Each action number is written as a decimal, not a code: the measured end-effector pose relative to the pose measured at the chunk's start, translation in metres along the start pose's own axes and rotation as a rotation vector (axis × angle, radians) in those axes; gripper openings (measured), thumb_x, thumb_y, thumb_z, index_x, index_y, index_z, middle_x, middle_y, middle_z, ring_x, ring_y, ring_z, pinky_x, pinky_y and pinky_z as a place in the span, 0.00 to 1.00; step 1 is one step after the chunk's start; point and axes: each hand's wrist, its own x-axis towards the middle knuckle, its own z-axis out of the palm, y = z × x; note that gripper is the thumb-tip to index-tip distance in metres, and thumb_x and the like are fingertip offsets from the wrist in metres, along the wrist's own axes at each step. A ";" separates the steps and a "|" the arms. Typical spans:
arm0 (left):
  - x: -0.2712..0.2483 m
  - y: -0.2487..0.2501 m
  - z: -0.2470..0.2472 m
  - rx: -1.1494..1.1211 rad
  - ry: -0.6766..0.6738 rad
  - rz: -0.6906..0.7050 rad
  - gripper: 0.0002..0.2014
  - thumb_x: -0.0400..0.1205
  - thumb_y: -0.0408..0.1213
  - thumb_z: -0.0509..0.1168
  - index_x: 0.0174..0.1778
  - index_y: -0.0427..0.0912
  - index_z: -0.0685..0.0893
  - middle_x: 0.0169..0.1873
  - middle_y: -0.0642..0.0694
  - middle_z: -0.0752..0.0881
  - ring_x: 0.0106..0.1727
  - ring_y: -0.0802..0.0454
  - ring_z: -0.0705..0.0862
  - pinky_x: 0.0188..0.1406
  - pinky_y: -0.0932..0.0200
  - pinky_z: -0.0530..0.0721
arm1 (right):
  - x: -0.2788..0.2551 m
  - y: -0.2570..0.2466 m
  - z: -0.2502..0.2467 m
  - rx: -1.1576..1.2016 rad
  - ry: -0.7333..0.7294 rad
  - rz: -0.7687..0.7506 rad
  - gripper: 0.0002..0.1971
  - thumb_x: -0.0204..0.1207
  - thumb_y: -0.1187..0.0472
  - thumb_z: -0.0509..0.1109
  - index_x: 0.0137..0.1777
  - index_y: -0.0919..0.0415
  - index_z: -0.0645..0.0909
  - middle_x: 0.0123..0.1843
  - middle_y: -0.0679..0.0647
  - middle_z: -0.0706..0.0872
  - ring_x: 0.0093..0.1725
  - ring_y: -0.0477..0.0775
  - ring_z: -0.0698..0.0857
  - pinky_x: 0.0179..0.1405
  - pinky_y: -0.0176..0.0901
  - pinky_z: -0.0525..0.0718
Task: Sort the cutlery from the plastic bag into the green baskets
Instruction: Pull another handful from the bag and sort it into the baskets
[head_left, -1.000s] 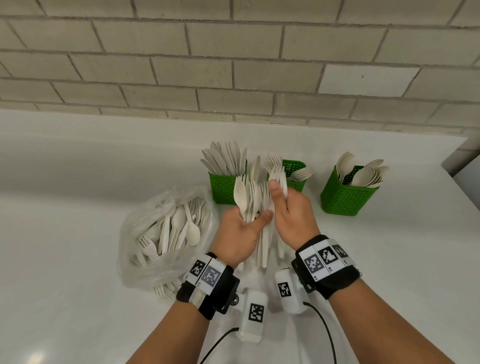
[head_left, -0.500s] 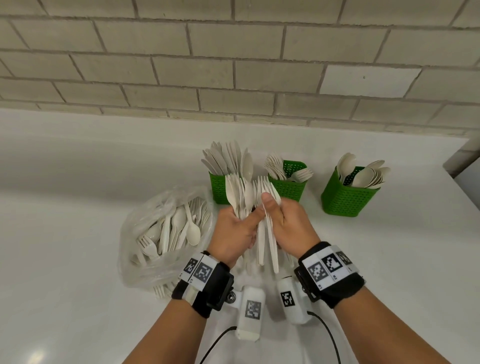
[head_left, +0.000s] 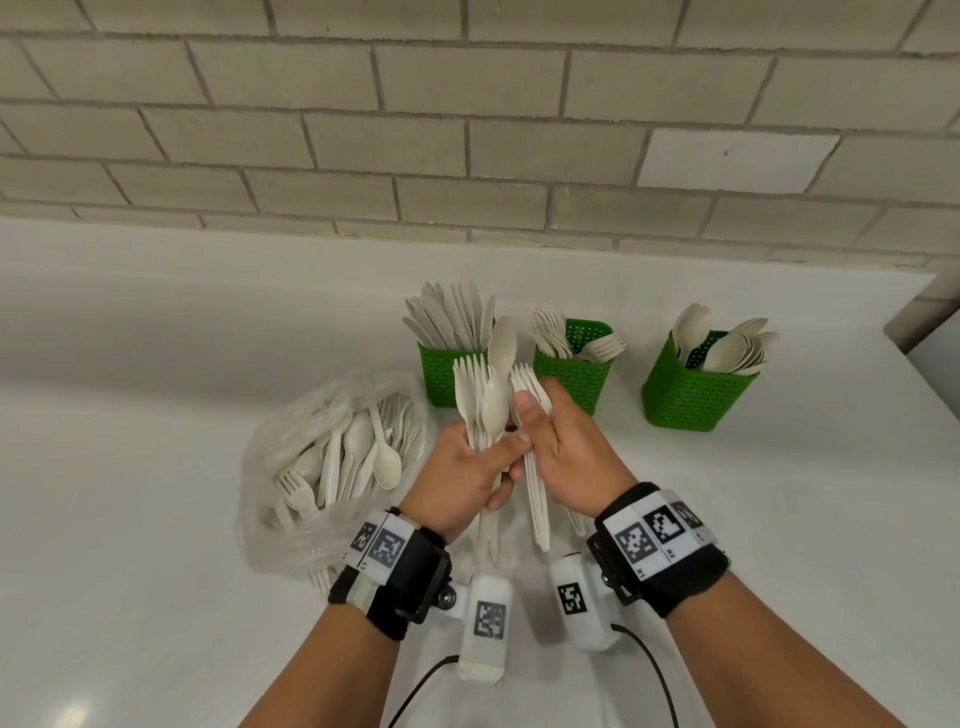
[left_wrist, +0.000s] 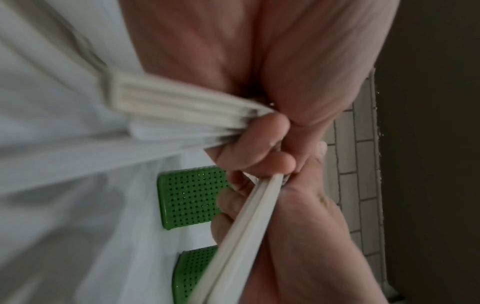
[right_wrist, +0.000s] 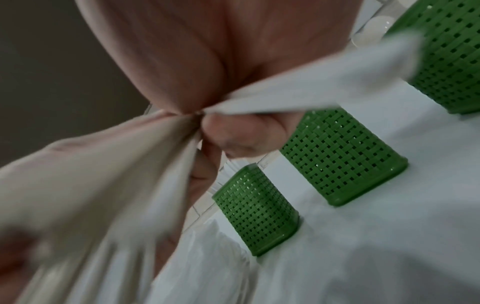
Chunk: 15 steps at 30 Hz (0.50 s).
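Observation:
My left hand (head_left: 467, 467) grips a bundle of cream forks and spoons (head_left: 485, 400) upright over the counter. Beside it my right hand (head_left: 561, 447) pinches a few forks (head_left: 535, 483), heads up, handles hanging down. The clear plastic bag (head_left: 332, 467) with several loose pieces lies to the left. Three green baskets stand behind: the knife basket (head_left: 439, 371), the fork basket (head_left: 574, 376) and the spoon basket (head_left: 691, 395). In the left wrist view fingers (left_wrist: 249, 148) curl round stacked handles (left_wrist: 182, 111). In the right wrist view the fingers (right_wrist: 246, 133) clamp blurred handles (right_wrist: 285, 96).
The white counter (head_left: 156, 519) runs back to a brick wall (head_left: 467, 130). Its right edge (head_left: 930, 384) falls away just past the spoon basket. Cables (head_left: 654, 670) trail from the wrist cameras towards me.
The right hand has come back from the fork basket and now holds a few forks next to the left hand's bundle. Both hands shifted slightly left.

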 end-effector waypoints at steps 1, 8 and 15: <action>0.000 0.000 0.000 0.032 -0.001 -0.001 0.05 0.84 0.32 0.65 0.45 0.36 0.86 0.24 0.41 0.78 0.19 0.53 0.70 0.14 0.65 0.66 | 0.000 -0.001 0.000 0.038 -0.038 0.006 0.25 0.79 0.37 0.51 0.55 0.61 0.71 0.25 0.47 0.81 0.26 0.44 0.82 0.33 0.39 0.79; -0.001 -0.005 0.005 0.123 0.033 0.008 0.10 0.86 0.28 0.63 0.43 0.23 0.80 0.20 0.43 0.77 0.17 0.53 0.68 0.15 0.64 0.67 | 0.000 -0.009 0.002 0.200 -0.038 0.086 0.30 0.77 0.39 0.51 0.61 0.67 0.70 0.25 0.43 0.82 0.23 0.47 0.83 0.26 0.40 0.82; 0.005 -0.007 0.004 0.065 0.237 0.010 0.10 0.85 0.29 0.64 0.39 0.31 0.84 0.18 0.44 0.74 0.19 0.51 0.68 0.16 0.63 0.65 | -0.007 0.001 -0.019 -0.180 -0.083 0.187 0.25 0.70 0.36 0.72 0.60 0.52 0.79 0.47 0.46 0.77 0.38 0.38 0.76 0.39 0.33 0.72</action>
